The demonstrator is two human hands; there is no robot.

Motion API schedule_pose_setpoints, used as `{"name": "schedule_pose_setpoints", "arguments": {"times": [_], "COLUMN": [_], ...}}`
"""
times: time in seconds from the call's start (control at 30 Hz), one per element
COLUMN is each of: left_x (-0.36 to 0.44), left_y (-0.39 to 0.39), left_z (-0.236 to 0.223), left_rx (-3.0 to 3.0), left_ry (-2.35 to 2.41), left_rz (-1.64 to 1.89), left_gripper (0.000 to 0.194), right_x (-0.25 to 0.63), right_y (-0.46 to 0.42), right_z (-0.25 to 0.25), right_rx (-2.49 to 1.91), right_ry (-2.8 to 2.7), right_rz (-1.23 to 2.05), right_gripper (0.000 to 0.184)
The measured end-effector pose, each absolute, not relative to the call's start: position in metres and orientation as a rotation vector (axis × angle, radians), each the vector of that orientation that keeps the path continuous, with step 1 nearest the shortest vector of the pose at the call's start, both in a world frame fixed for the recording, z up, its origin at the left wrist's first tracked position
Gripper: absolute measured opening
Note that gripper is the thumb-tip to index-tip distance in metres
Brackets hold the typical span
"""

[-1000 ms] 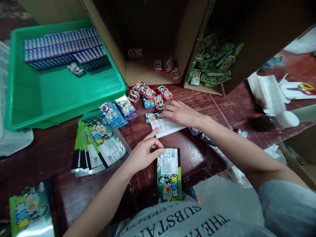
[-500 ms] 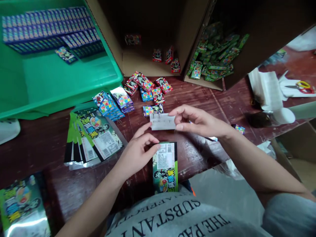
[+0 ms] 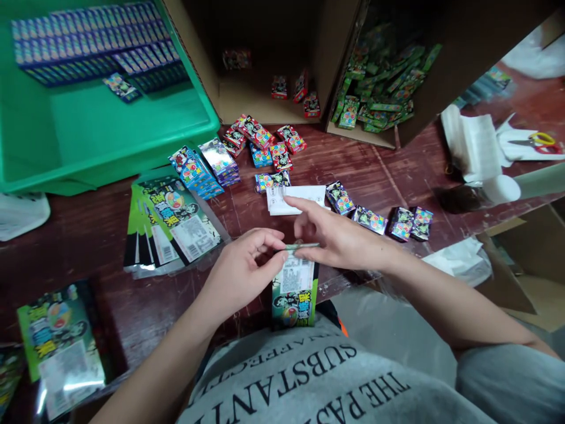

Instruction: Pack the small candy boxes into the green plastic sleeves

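A green and black printed candy bag (image 3: 293, 288) with a white label hangs upside down at the table's front edge, against my shirt. My left hand (image 3: 251, 259) pinches its upper edge between thumb and fingers. My right hand (image 3: 333, 235) grips the right part of the same edge, its index finger stretched out above. Just beyond that finger, white paper slips (image 3: 277, 205) with small print lie on the table. Small dark candy boxes (image 3: 339, 198) are to the right of the slips. A blue box (image 3: 271, 181) touches or nearly touches their far side.
Red candy boxes (image 3: 291, 139) and stacked blue ones (image 3: 194, 171) lie farther back. More printed bags (image 3: 176, 215) fan out at left. Behind stand a green bin (image 3: 110, 147) and cardboard boxes (image 3: 260, 109). Scissors (image 3: 541, 140) and a paper roll (image 3: 505, 189) are at right.
My right hand has let go of the paper slip and come down to the bag's upper edge. My left hand now pinches that edge. Dark boxes formerly behind my right hand show.
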State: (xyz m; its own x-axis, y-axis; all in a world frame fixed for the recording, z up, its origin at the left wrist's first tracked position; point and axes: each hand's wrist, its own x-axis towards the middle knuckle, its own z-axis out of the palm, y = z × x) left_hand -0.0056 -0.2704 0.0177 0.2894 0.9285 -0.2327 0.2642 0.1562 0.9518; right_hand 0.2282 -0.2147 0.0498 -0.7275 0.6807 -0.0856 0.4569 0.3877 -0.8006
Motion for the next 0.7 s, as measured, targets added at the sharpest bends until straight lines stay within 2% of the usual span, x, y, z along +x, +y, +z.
{"name": "schedule_pose_setpoints", "arguments": {"times": [0.1, 0.2, 0.33, 0.47, 0.5, 0.6, 0.7], "left_x": [-0.007, -0.01, -0.009, -0.022, -0.032, -0.075, -0.121], "left_y": [-0.271, -0.272, -0.268, -0.25, -0.245, -0.243, -0.267], "left_z": [0.025, 0.032, 0.038, 0.053, 0.057, 0.065, 0.062], "left_rx": [1.312, 1.294, 1.408, 1.627, 1.627, 1.428, 1.219], "left_ry": [1.202, 1.165, 1.191, 1.067, 1.013, 1.001, 1.227], "left_rz": [0.662, 0.621, 0.482, 0.332, 0.299, 0.209, 0.362], "left_gripper": [0.01, 0.01, 0.021, 0.03, 0.038, 0.063, 0.058], "right_x": [0.228, 0.227, 0.224, 0.222, 0.223, 0.236, 0.249], "right_y": [-0.23, -0.245, -0.257, -0.265, -0.267, -0.277, -0.292], "right_z": [0.056, 0.058, 0.053, 0.048, 0.048, 0.048, 0.047], "right_rx": [-1.01, -0.987, -1.062, -1.031, -1.042, -1.211, -1.385], "right_ry": [-2.572, -2.619, -2.521, -2.377, -2.298, -1.837, -1.362], "right_rz": [0.826, 0.662, 0.867, 1.077, 1.091, 1.073, 1.142], "right_gripper": [0.07, 0.065, 0.077, 0.08, 0.078, 0.057, 0.026]}}
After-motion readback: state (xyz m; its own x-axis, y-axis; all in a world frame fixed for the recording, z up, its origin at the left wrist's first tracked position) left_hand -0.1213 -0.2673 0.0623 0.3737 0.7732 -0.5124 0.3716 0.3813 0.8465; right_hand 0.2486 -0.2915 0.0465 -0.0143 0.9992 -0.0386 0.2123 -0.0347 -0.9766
